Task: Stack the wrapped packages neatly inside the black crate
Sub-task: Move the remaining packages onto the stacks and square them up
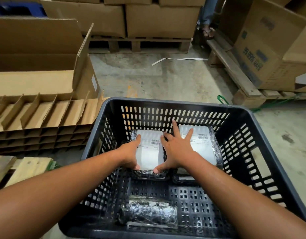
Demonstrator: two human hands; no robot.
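Note:
The black perforated crate [167, 104] stands on the floor in front of me. At its far end two black-wrapped packages with white labels lie side by side. My left hand [130, 153] grips the left edge of the left package [149, 152]. My right hand [176, 149] holds that package's right edge with its thumb at the near corner, while its spread fingers reach over the right package [203, 144]. A third wrapped package [148, 213] lies at the near end of the crate floor, apart from the others.
Stacked cardboard dividers [43, 116] and an open carton [37, 54] sit to the left of the crate. Cardboard boxes on wooden pallets [142, 44] line the back and right. A white strip [178, 59] lies on the concrete floor beyond the crate.

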